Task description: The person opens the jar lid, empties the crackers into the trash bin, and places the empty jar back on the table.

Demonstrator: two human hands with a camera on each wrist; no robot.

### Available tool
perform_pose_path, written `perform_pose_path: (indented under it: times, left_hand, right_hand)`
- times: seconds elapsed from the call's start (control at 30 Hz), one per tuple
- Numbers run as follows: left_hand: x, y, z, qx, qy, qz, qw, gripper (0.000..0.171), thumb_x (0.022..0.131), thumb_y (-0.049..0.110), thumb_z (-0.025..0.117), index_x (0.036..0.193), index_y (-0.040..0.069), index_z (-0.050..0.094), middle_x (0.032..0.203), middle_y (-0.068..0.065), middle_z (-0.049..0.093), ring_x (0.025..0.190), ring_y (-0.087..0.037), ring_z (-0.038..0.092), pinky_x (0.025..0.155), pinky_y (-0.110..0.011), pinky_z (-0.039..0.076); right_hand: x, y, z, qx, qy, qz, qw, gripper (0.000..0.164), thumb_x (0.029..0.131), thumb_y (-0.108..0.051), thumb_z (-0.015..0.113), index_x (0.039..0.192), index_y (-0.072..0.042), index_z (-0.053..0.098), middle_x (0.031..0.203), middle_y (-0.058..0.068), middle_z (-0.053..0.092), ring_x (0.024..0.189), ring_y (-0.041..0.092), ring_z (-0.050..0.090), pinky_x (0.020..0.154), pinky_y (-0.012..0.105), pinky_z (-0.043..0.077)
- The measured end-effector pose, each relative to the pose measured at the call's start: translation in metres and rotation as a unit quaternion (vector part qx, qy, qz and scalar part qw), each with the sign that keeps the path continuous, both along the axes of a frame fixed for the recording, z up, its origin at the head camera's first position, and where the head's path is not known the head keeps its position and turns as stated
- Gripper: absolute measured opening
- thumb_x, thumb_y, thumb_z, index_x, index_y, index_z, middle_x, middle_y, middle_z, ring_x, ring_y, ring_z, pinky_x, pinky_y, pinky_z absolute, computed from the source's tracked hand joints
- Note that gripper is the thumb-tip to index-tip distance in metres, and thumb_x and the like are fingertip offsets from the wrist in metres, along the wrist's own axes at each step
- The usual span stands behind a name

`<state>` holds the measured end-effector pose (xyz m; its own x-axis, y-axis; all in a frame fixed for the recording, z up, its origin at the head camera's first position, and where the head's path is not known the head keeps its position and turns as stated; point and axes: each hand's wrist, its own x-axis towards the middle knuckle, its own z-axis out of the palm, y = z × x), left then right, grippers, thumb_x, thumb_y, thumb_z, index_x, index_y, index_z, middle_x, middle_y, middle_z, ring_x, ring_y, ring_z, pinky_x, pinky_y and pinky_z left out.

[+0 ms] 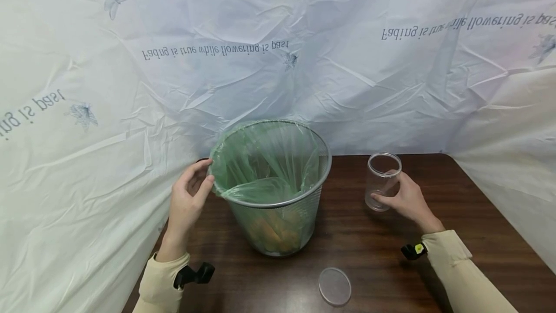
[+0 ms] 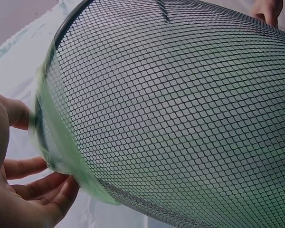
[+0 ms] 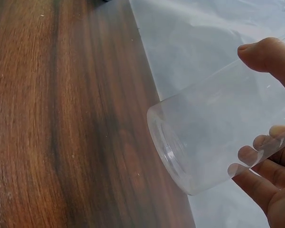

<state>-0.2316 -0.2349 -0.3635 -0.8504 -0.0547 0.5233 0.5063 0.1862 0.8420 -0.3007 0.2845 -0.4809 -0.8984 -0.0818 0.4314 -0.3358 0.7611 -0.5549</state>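
Note:
A silver wire-mesh trash can [image 1: 299, 202] stands upright, lined with a green plastic bag [image 1: 260, 189] folded over part of its rim. At the rim's left side, my left hand [image 1: 187, 197] holds the bag-covered edge between thumb and curved fingers. The left wrist view shows the fingertips [image 2: 37, 166] against the bag's fold. To the right of the can, my right hand [image 1: 410, 202] grips a clear plastic jar [image 1: 374, 185], upright and without a lid. No contents show in the jar. Whether its base touches the table cannot be told.
A clear round lid [image 1: 335, 286] lies flat on the dark wooden table [image 1: 369, 255], near the front. Orange-coloured items [image 1: 275, 235] show through the can's lower mesh. White printed sheeting [image 1: 339, 86] hangs behind the table and along both sides.

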Motion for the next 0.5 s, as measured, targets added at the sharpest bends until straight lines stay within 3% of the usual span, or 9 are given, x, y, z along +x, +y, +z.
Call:
perform_pose_path:
  times: [0.2,0.5]
  left_hand:
    - [-0.0003,0.0003,-0.0001,0.007,0.003,-0.004,1.0,0.037,0.095,0.002,0.06,0.132,-0.002,0.056,0.131,-0.017,0.056,0.116,-0.014,0.056,0.097,-0.016,0.044]
    - [-0.0005,0.0006,-0.0008,0.008,0.005,-0.004,0.9999,0.037,0.094,0.001,0.06,0.131,-0.003,0.056,0.131,-0.017,0.056,0.114,-0.014,0.056,0.097,-0.016,0.044]
  right_hand:
    - [0.0,0.0002,-0.0024,-0.003,0.004,0.001,1.0,0.041,0.073,-0.031,0.087,0.092,-0.012,0.057,0.108,0.013,0.06,0.103,0.033,0.056,0.082,0.053,0.044]
    - [0.0,0.0022,-0.0079,-0.002,0.002,-0.01,1.0,0.044,0.071,-0.032,0.088,0.091,-0.012,0.055,0.099,0.01,0.06,0.099,0.031,0.057,0.081,0.051,0.044]
